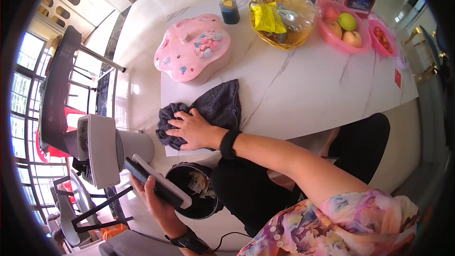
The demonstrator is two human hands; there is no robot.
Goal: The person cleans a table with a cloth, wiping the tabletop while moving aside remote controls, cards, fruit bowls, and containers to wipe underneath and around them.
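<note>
My right hand (189, 129) presses down on a bunched dark grey towel (218, 102) at the table's near left corner, its fingers curled over the cloth. The rest of the towel spreads out flat beyond it. My left hand (152, 199), off the table at lower left, is closed around a long, flat black-and-white object (159, 183) whose exact kind I cannot make out. That object is tilted above a black trash bin (189, 212) with scraps inside. Just past the towel sits a pink flower-shaped lidded box (189, 50) with colourful decorations.
On the white marbled table (284, 95) stand a dark bottle (230, 12), a yellow basket (284, 45) of packets, a pink fruit bowl (332, 38), a smaller pink tray (379, 42) and a red box (358, 0). A grey-white stand (102, 151) rises at left.
</note>
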